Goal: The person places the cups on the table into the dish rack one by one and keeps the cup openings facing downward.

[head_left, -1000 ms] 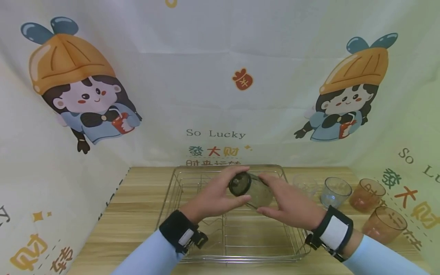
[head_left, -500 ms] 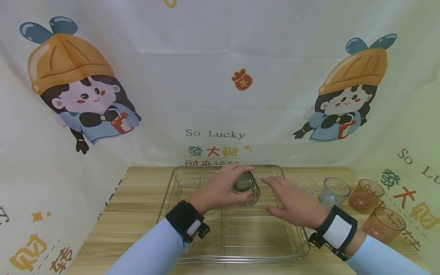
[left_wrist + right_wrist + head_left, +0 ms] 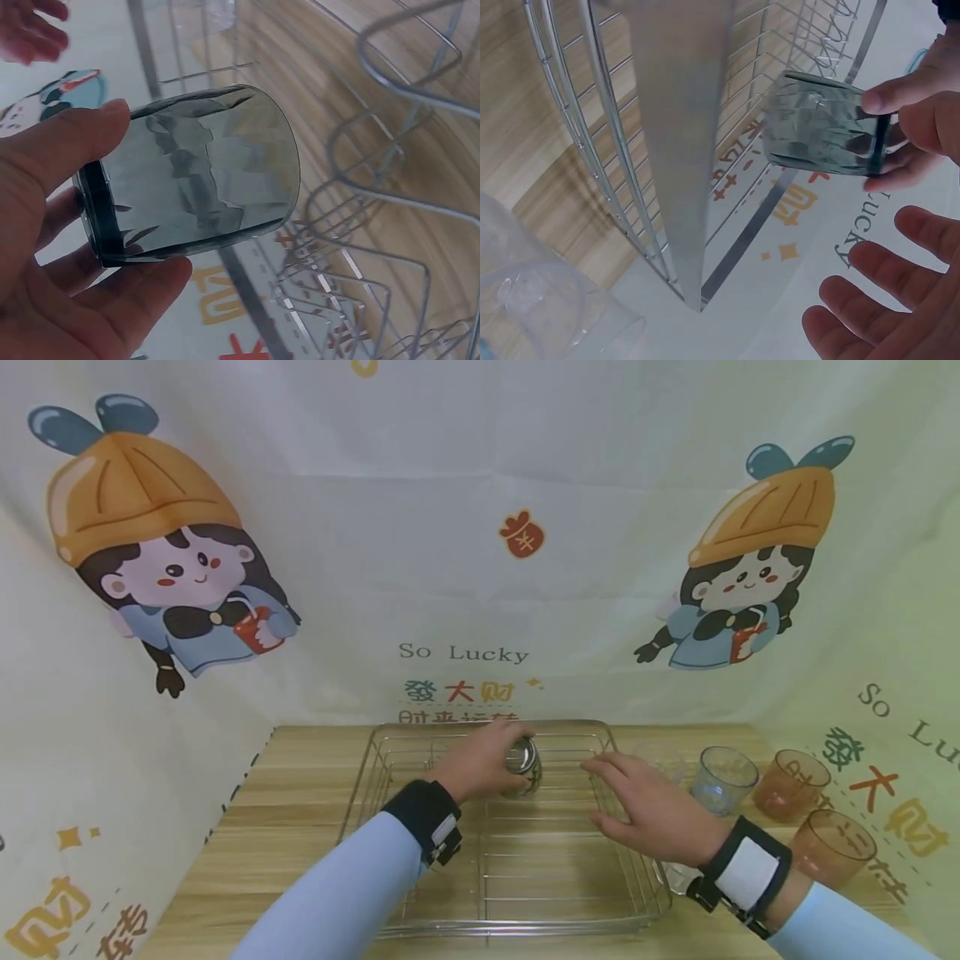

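A smoky grey-green glass tumbler (image 3: pixel 529 770) is bottom up over the back of the wire dish rack (image 3: pixel 570 928). My left hand (image 3: pixel 480 764) grips it round its thick dark base. In the left wrist view, the tumbler's (image 3: pixel 202 165) thin-walled mouth end points at the rack's bent wire prongs (image 3: pixel 367 150). To the right, over the rack's right side, my right hand (image 3: pixel 652 806) is held with its fingers spread apart and nothing in them. The right wrist view has its fingers (image 3: pixel 889 274) apart from the tumbler (image 3: pixel 821 124).
Right of the rack stand a bluish clear glass (image 3: pixel 724 781), two amber glasses (image 3: pixel 791 787) and a faint clear glass (image 3: pixel 656 760). Another clear piece (image 3: pixel 678 878) shows partly behind my right wrist. A printed cloth (image 3: pixel 465 568) hangs behind the wooden table (image 3: pixel 247 827).
My right hand has let go of the tumbler and drawn off to the right. My left hand has turned the tumbler bottom up and moved it slightly left over the rack.
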`<state>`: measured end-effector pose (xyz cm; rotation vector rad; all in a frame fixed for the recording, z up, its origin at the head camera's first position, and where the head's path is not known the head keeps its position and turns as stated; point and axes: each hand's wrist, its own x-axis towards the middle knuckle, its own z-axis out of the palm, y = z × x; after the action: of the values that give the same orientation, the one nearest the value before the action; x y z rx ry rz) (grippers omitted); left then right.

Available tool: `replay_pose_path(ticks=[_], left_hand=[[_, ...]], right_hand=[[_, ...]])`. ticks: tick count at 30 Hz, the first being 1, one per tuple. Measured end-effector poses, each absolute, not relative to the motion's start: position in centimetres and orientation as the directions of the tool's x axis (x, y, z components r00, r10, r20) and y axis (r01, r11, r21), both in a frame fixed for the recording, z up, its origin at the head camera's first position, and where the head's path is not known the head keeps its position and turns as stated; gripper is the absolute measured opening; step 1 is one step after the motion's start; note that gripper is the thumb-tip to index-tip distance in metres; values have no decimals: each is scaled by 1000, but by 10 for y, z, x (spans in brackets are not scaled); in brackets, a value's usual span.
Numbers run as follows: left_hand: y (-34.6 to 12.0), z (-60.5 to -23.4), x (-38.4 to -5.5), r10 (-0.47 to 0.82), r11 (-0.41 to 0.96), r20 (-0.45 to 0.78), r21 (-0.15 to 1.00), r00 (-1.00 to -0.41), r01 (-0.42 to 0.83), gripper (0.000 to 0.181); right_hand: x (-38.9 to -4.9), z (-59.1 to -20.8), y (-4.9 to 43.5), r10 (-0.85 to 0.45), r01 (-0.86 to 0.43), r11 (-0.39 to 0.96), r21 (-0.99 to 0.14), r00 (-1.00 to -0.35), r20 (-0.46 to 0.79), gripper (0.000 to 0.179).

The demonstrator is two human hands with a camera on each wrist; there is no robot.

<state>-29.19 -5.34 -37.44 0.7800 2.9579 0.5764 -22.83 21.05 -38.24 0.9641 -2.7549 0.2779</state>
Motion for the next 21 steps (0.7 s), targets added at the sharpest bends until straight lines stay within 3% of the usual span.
replay_pose_path(ticks=[21], left_hand=[[-39,-395,-310,465,835,-13,340,-885,433,69]], right_hand=[[-225,-387,223,-570,-610,785,-106,-779,262,58]])
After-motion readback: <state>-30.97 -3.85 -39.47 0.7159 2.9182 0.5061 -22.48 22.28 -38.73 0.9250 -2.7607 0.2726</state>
